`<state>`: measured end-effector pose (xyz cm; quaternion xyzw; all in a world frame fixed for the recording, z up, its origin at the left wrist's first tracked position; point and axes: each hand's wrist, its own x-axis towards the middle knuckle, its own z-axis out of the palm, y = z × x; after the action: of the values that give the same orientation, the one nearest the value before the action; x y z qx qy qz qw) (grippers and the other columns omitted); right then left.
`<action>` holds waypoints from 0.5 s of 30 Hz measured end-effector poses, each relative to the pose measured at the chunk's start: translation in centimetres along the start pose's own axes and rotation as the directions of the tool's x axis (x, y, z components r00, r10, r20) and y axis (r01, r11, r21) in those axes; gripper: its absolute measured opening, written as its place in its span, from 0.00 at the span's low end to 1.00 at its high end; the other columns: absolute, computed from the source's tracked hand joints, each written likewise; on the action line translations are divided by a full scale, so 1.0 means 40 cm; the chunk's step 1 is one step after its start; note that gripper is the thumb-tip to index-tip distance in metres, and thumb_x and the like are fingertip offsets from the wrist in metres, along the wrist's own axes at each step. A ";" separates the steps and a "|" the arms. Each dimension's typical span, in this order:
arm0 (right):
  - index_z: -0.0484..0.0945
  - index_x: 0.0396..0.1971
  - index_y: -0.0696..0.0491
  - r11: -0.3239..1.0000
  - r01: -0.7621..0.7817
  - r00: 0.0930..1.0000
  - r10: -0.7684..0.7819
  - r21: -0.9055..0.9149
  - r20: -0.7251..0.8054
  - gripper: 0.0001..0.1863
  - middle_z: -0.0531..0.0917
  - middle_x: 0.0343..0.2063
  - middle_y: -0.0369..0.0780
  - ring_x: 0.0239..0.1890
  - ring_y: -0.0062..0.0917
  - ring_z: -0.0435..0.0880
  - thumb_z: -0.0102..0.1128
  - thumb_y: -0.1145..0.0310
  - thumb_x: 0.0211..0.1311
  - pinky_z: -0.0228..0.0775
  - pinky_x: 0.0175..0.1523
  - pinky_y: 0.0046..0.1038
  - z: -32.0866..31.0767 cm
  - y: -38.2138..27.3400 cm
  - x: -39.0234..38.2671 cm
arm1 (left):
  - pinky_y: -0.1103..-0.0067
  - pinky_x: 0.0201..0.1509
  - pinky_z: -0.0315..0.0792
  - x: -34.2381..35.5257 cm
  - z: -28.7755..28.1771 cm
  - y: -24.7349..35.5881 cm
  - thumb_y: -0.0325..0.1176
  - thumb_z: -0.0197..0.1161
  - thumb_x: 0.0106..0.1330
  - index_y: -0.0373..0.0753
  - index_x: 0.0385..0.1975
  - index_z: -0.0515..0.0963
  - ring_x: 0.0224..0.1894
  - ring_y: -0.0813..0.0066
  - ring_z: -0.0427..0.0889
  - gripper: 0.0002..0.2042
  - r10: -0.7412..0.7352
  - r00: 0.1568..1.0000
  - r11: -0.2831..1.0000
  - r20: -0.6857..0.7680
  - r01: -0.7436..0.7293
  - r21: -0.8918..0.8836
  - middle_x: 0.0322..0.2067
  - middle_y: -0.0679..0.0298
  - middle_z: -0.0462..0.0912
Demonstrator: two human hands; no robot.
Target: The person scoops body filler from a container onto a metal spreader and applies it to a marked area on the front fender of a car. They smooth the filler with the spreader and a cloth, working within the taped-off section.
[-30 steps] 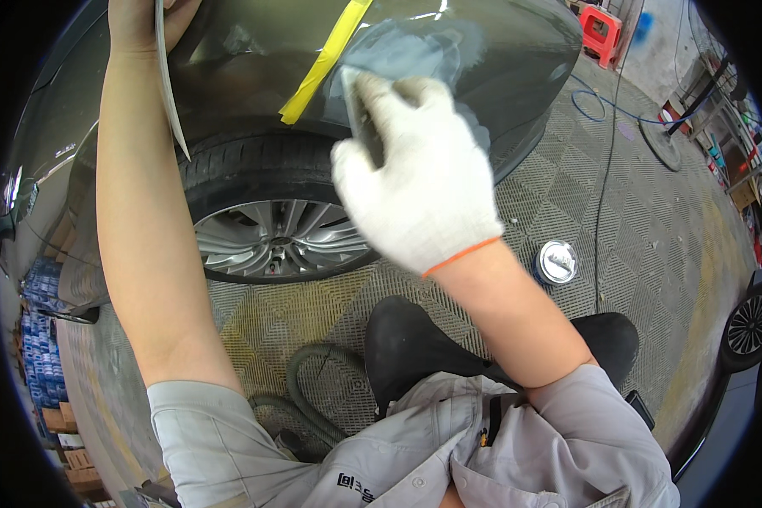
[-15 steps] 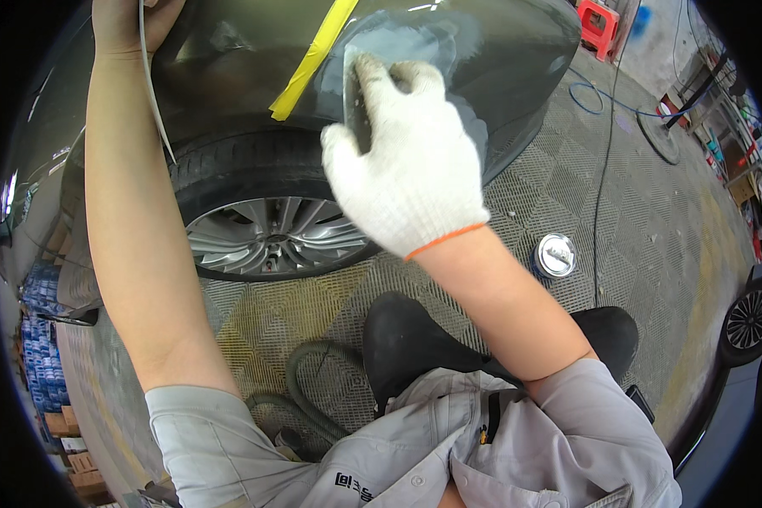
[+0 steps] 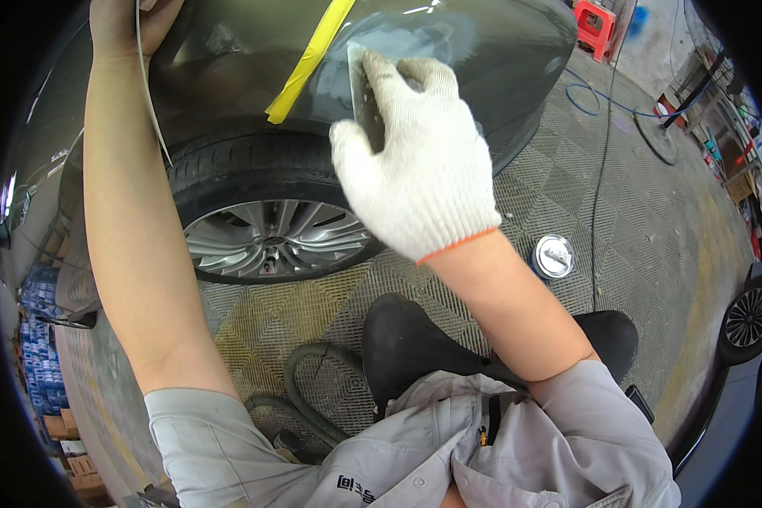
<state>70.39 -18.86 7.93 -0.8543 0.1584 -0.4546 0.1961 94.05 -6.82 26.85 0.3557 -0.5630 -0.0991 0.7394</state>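
My right hand [image 3: 423,157], in a white knit glove with an orange cuff edge, grips a flat putty spreader [image 3: 365,97]. Its blade is by the grey filler patch [image 3: 432,38] on the dark green car bumper [image 3: 516,59], above the wheel arch; the glove hides part of the contact. At the top left, my bare left hand [image 3: 131,34] is closed on a thin pale sheet [image 3: 151,106] seen edge-on, with most fingers cut off by the picture's edge. Yellow masking tape [image 3: 311,63] runs down the panel left of the patch.
Below the bumper is the car wheel [image 3: 275,241]. A round can [image 3: 554,256] stands on the grated floor to the right. Beneath me are a black seat [image 3: 398,347] and a grey hose [image 3: 296,377]. A red stool [image 3: 594,30] and a cable [image 3: 603,186] lie farther right.
My right hand and the spreader have shifted slightly right and down over the filler patch. The left hand has barely moved, keeping its hold on the pale sheet.
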 end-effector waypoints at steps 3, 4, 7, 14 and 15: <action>0.80 0.68 0.55 0.997 -0.075 0.995 0.074 0.015 0.068 0.33 0.80 0.62 0.57 0.57 0.53 0.87 0.69 0.57 0.65 0.83 0.61 0.47 -0.002 -0.011 0.015 | 0.84 0.12 0.52 0.000 -0.004 -0.004 0.40 0.47 0.90 0.41 0.42 0.72 0.10 0.84 0.62 0.13 0.024 1.000 1.000 0.017 -0.023 -0.021 0.16 0.72 0.67; 0.80 0.69 0.56 0.997 -0.061 0.997 0.059 0.052 0.042 0.34 0.81 0.62 0.58 0.58 0.53 0.87 0.69 0.56 0.66 0.82 0.64 0.47 0.004 -0.018 0.010 | 0.84 0.12 0.52 0.000 -0.005 -0.004 0.40 0.47 0.90 0.41 0.42 0.72 0.10 0.84 0.62 0.13 0.013 1.000 1.000 0.010 -0.012 -0.018 0.16 0.72 0.67; 0.76 0.72 0.56 0.994 -0.108 0.991 0.104 0.036 0.084 0.37 0.75 0.66 0.58 0.59 0.55 0.84 0.73 0.58 0.63 0.83 0.61 0.48 0.054 -0.058 -0.022 | 0.85 0.13 0.52 0.001 -0.006 -0.004 0.40 0.47 0.90 0.41 0.42 0.72 0.10 0.84 0.61 0.13 -0.002 1.000 1.000 0.011 0.002 -0.019 0.16 0.72 0.66; 0.73 0.73 0.54 1.000 0.005 1.000 -0.004 0.020 -0.026 0.41 0.69 0.69 0.60 0.58 0.55 0.79 0.76 0.61 0.60 0.89 0.49 0.48 0.075 -0.043 -0.076 | 0.85 0.13 0.52 -0.007 0.004 -0.003 0.40 0.46 0.90 0.40 0.43 0.72 0.10 0.84 0.61 0.13 0.015 1.000 0.999 -0.016 -0.015 -0.049 0.16 0.72 0.67; 0.74 0.73 0.54 0.998 0.030 0.997 -0.026 0.054 -0.072 0.40 0.68 0.69 0.60 0.58 0.56 0.78 0.76 0.61 0.60 0.89 0.48 0.47 0.077 -0.039 -0.074 | 0.85 0.13 0.52 -0.007 0.005 -0.003 0.40 0.46 0.90 0.40 0.43 0.72 0.10 0.84 0.61 0.13 0.024 1.000 0.999 -0.014 -0.024 -0.027 0.16 0.72 0.67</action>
<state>71.54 -15.56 5.01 -0.8341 0.1407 -0.4915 0.2073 93.79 -6.83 26.60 0.3396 -0.5607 -0.0954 0.7492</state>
